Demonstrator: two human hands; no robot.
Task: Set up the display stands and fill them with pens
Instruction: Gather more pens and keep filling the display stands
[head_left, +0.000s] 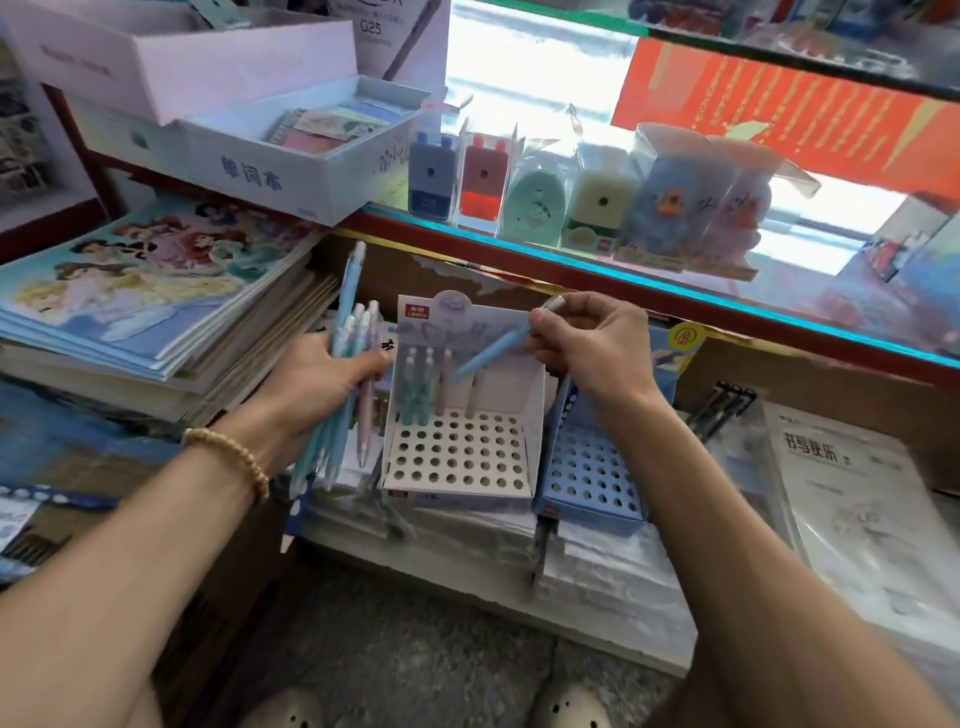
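Left hand grips a bundle of pens, fingers curled round them; keep the bundle steady, clear of the stand. White stand: a few pens upright in its back row (most holes empty). Right hand pinches one blue pen by its top, tip slanting toward the back row; straighten it upright before lowering into the next free hole.

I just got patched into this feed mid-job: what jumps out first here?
Dead centre stands a white display stand full of holes, with only a few pens upright along its back row. Over it the right hand pinches a light blue pen tilted tip down, while the left hand grips a bundle of pens beside it. A blue stand sits to its right, with no pens visible in it.
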